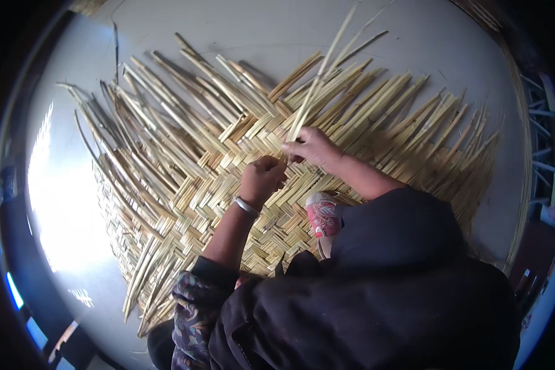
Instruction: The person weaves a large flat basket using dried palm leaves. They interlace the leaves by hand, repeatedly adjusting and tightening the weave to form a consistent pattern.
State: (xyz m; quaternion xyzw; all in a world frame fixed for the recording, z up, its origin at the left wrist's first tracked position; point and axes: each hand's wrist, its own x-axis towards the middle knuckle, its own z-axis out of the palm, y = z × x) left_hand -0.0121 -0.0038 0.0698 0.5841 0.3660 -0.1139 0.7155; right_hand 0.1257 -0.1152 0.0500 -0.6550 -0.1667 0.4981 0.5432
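from the left, woven mat (225, 185): spreading beneath both hands, its reed ends (382, 100) fanning outward.
left hand (263, 180): left of centre, fingers curled; i cannot tell whether they grip anything.
right hand (314, 150): just beside the left, closed on pale strips (312, 97) near their lower end.
pale strips: from my remote view, rising beyond the right hand, long axis slanting up and rightward; right hand nearer.

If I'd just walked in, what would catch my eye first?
The big woven mat filling the middle, its loose ends fanning out. Over it, the right hand grips long pale strips reaching toward the picture's top, the left hand close by. A red patterned shoe shows below the right forearm.
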